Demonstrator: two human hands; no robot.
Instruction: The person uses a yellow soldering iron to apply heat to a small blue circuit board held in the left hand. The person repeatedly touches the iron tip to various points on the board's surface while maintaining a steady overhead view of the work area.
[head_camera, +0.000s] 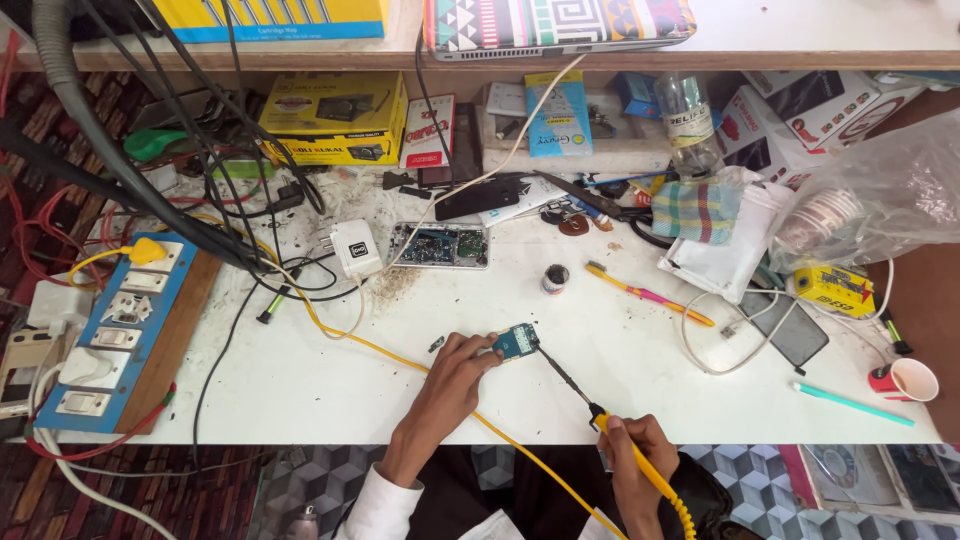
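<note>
Soldering iron (600, 415) on small, seemingly blue board (517, 342)

Left hand (455, 365) pins circuit board (517, 341); right hand (630, 450) holds soldering iron (600, 418).

There is a single view, from a camera worn on the person's head. It looks almost straight down onto a white bench (300, 390), from well above it, so nearly the whole top fits in the picture. The person's near edge lies along the bottom, where the left hand (462, 367) and right hand (632, 450) reach up into view. The far edge, with a shelf (800, 45) above it, runs along the top. A switch board (120, 330) marks the left side and a cup (908, 380) the right. Patterned floor shows below the bench edge. No second view shares the scene.
</note>
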